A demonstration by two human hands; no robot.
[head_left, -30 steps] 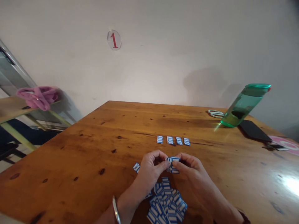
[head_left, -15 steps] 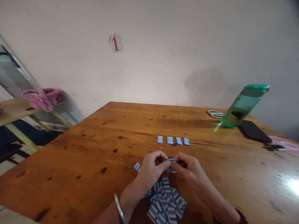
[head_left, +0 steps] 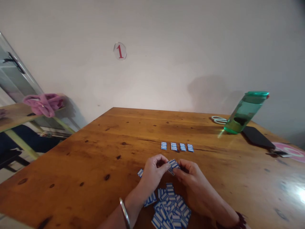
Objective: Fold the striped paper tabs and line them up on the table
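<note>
Cards (head_left: pixel 173 163) clamped in fingers of left hand (head_left: pixel 152 171) and right hand (head_left: pixel 194 176), apparently for steadiness; loose card pile (head_left: pixel 171 208) at six o'clock, presumably for reach.

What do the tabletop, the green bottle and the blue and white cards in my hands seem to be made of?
The tabletop looks like glossy varnished wood: knots, grain and bright glare show. The green bottle seems smooth tinted plastic, possibly glass, since its wall is see-through. The cards look like printed paper or thin board, fairly matte, being flat and slim.
</note>
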